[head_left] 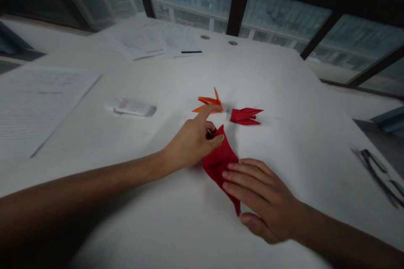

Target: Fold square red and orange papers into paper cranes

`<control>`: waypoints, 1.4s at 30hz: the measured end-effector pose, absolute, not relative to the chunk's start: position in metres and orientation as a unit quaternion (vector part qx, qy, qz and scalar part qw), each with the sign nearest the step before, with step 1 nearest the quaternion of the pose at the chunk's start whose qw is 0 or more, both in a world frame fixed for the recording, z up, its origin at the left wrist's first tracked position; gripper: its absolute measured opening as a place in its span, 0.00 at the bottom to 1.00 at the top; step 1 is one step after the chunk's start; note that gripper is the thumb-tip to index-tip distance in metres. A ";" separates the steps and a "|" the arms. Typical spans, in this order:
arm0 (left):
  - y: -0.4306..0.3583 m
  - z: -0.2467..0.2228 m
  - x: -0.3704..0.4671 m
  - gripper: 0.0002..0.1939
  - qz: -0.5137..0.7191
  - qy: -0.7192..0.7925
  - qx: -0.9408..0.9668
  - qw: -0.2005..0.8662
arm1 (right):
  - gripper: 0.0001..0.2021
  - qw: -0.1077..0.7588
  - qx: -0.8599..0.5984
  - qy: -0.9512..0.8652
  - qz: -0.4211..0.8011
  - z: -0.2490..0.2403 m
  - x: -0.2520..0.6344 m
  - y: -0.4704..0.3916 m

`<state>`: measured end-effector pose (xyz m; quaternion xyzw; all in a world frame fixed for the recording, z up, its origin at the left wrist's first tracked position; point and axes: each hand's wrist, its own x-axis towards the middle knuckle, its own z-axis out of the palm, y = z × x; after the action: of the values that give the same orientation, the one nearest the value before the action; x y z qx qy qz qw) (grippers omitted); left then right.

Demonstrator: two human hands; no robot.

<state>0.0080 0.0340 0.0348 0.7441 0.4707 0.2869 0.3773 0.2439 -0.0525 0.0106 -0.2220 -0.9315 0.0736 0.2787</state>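
My two bare hands meet over a folded piece of red paper (216,168) in the middle of a white table (303,130). The paper lies on a slant, its upper corner pointing away from me and its lower tip towards me. My left hand (194,141) has that upper corner lightly pinched, thumb on top and bent fingers tucked at the edge; the index finger is stretched forward, free of the paper. My right hand (265,197) is open and nearly flat, fingertips resting on the paper's right side, gripping nothing.

Just beyond are an orange folded piece (208,103) and a red folded piece (246,116), both with pointed ends. My left index finger overlaps the orange one in view; I cannot tell whether it touches. If that finger swings, I judge it could knock the orange piece askew. Should my right fingers press while the layers are misaligned, a crooked crease could set in. If the left pinch slackens, the corner could slip; a hard tug against the right hand's pressure might tear the paper.

Farther off lie a white printed item (132,107) to the left and dark-framed glasses (380,174) to the right.
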 end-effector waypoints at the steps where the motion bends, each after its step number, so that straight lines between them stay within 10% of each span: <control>1: 0.034 0.035 0.006 0.31 0.277 0.453 0.755 0.386 | 0.23 0.282 -0.220 -0.931 0.067 0.010 0.243 -0.053; 10: 0.050 0.038 -0.025 0.37 0.206 0.184 0.782 0.559 | 0.17 0.289 -0.255 -0.922 0.036 0.009 0.238 -0.057; 21: 0.044 0.035 -0.029 0.57 0.211 0.152 0.889 0.377 | 0.19 0.252 -0.303 -0.915 0.089 0.009 0.234 -0.058; 30: 0.035 0.040 -0.018 0.29 0.121 0.113 0.980 0.113 | 0.15 0.255 -0.313 -0.915 0.013 0.006 0.230 -0.065; 42: 0.044 0.032 -0.021 0.17 0.202 0.186 0.943 0.188 | 0.06 0.306 -0.354 -0.882 0.048 -0.001 0.230 -0.066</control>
<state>-0.0207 0.0442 0.0320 0.9431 0.1856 0.2022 0.1878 0.2305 -0.0660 -0.0009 -0.3542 -0.8823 0.0479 0.3063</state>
